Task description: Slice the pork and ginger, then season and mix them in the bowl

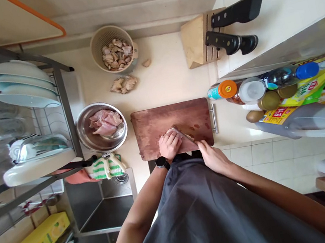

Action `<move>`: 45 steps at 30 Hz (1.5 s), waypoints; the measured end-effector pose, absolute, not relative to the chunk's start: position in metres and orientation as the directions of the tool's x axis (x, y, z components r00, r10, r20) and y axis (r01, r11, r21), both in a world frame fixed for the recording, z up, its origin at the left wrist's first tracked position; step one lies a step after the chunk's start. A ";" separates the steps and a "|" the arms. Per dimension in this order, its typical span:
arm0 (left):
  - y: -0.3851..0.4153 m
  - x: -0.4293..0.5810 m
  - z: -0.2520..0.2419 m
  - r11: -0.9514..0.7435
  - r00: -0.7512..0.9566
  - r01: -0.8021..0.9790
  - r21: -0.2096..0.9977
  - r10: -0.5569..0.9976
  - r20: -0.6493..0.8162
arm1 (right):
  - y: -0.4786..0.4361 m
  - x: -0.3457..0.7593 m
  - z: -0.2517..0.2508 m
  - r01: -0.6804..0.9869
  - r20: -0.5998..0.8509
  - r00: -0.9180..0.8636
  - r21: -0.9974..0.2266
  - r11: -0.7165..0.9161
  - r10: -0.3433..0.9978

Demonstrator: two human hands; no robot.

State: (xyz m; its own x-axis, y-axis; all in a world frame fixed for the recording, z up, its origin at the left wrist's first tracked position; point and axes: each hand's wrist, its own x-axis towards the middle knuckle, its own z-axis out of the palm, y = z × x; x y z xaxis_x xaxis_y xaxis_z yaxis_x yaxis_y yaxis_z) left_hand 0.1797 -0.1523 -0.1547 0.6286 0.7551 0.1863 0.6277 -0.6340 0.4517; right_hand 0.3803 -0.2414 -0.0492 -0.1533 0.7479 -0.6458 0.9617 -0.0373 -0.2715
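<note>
My right hand (214, 156) grips a knife (185, 136) by its handle at the front right edge of the brown cutting board (150, 125). The blade slants up and left across the board, close beside the fingertips of my left hand (170, 143). With curled fingers, my left hand holds down a piece of raw chicken (169, 130); most of the piece is hidden under the hand and blade. Wet marks show on the board's right side. A steel bowl (81, 131) with raw chicken pieces (105, 123) stands left of the board.
Behind are a colander (94, 52) of garlic cloves, ginger (123, 84) and a knife block (195, 40). Jars and bottles (301, 122) crowd the right. A dish rack (66, 109) and sink (106, 215) lie left, with a striped cloth (100, 168) at the sink's edge.
</note>
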 end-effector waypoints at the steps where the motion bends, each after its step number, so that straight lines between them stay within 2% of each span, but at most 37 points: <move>1: -0.153 0.180 -0.155 -0.632 0.628 0.623 0.462 0.755 0.186 | -0.248 0.385 -0.050 0.956 -0.630 -0.133 -0.285 -0.068 0.766; 4: -0.154 0.179 -0.157 -0.638 0.631 0.612 0.467 0.750 0.199 | -0.249 0.385 -0.050 0.954 -0.572 -0.092 -0.286 -0.093 0.815; 8: -0.154 0.176 -0.155 -0.636 0.630 0.627 0.451 0.754 0.187 | -0.230 0.363 -0.044 0.968 -0.547 -0.170 -0.250 0.034 0.820; 11: -0.154 0.175 -0.154 -0.634 0.640 0.635 0.441 0.752 0.159 | -0.226 0.352 -0.038 0.970 -0.581 -0.211 -0.221 0.097 0.786; 20: -0.153 0.177 -0.150 -0.668 0.655 0.627 0.402 0.730 0.192 | -0.251 0.363 -0.031 0.981 -0.669 -0.192 -0.139 0.132 0.718; 25: -0.153 0.177 -0.150 -0.611 0.631 0.652 0.448 0.766 0.126 | -0.243 0.359 -0.037 0.979 -0.714 -0.203 -0.160 0.127 0.670; 28: -0.153 0.177 -0.153 -0.598 0.615 0.651 0.469 0.777 0.137 | -0.224 0.350 -0.041 0.978 -0.724 -0.207 -0.171 0.119 0.659; 32: -0.155 0.175 -0.157 -0.619 0.615 0.615 0.488 0.764 0.194 | -0.176 0.331 -0.046 0.976 -0.678 -0.200 -0.204 0.081 0.707; 36: -0.155 0.174 -0.157 -0.613 0.614 0.605 0.508 0.766 0.192 | -0.144 0.328 -0.049 0.954 -0.624 -0.227 -0.295 0.044 0.748; 45: -0.155 0.176 -0.153 -0.557 0.605 0.640 0.529 0.790 0.100 | -0.223 0.359 -0.038 0.967 -0.670 -0.241 -0.229 0.113 0.702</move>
